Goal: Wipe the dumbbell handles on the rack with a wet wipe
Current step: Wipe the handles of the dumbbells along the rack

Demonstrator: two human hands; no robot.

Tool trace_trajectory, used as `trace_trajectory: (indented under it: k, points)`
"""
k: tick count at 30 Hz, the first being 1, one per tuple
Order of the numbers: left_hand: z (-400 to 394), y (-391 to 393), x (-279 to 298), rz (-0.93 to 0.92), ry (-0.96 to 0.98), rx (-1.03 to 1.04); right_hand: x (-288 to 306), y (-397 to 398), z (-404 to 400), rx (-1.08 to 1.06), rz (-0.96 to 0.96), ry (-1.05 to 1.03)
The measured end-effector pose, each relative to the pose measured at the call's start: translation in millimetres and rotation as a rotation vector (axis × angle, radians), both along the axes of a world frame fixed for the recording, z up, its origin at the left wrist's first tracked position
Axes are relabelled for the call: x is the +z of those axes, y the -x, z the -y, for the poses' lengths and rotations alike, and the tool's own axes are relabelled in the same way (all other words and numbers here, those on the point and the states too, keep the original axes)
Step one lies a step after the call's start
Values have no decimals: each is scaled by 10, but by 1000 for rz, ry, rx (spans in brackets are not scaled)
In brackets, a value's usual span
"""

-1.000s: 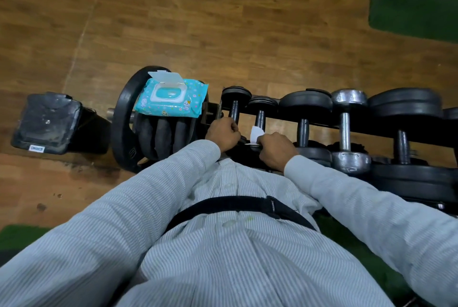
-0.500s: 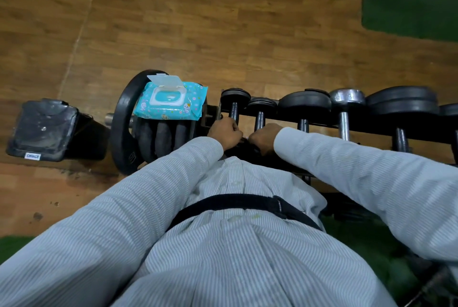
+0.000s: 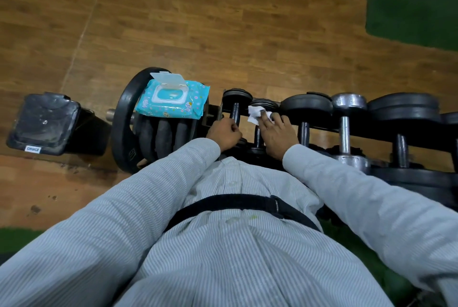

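A row of dumbbells lies on a black rack (image 3: 371,133) right below me. My left hand (image 3: 224,133) grips the handle of the leftmost small dumbbell (image 3: 235,105). My right hand (image 3: 276,133) reaches over the second small dumbbell (image 3: 257,138) and holds a white wet wipe (image 3: 255,113) in its fingertips, against that dumbbell's far head. Most of the second handle is hidden under my right hand.
A blue pack of wet wipes (image 3: 171,100), lid flipped up, lies on upright weight plates (image 3: 124,120) at the rack's left end. A black bin (image 3: 47,123) stands further left. Larger black dumbbells and a chrome one (image 3: 347,128) fill the rack to the right. Wooden floor lies beyond.
My right hand has moved forward along the second dumbbell, carrying the wipe from the near end up to its far head. My left hand has stayed on the first handle.
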State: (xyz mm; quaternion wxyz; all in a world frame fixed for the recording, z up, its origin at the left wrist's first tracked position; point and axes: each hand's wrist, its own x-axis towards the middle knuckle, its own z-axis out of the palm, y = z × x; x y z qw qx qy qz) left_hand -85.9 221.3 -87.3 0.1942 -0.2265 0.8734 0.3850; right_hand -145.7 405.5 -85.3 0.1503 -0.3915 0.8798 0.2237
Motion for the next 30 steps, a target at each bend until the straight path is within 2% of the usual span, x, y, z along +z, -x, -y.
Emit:
trace_trajectory:
  k: [2, 3, 5, 7, 9, 12, 15, 19, 21, 26, 30]
  points:
    - [-3, 2, -4, 1, -6, 1, -31, -59, -36, -234, 193, 59]
    - [-5, 1, 0, 0, -4, 1, -70, -22, -39, -388, 359, 153]
    - [-2, 6, 0, -3, -2, 0, -82, 137, 13, -764, 678, 444]
    - [0, 14, 2, 5, -3, -8, -3, 297, 123, -1222, 895, 837]
    - [5, 17, 3, 5, -8, -16, 42, 373, 186, -1614, 937, 1133]
    - [29, 1, -9, -3, -21, -23, 129, 316, 196, -1819, 1092, 1222]
    - [43, -8, -24, -10, -25, -31, 30, 315, 196, -1838, 1199, 1178]
    - [33, 3, -14, -1, -20, -46, -12, 316, 306, -1795, 1139, 1092]
    - [31, 10, -30, -1, -17, -39, -17, 303, 296, -1740, 1094, 974]
    - [6, 8, -43, 3, -12, -13, 174, 123, 258, -1171, 862, 455]
    - [-3, -6, -27, -3, -10, -1, 271, -164, 243, -814, 676, 392]
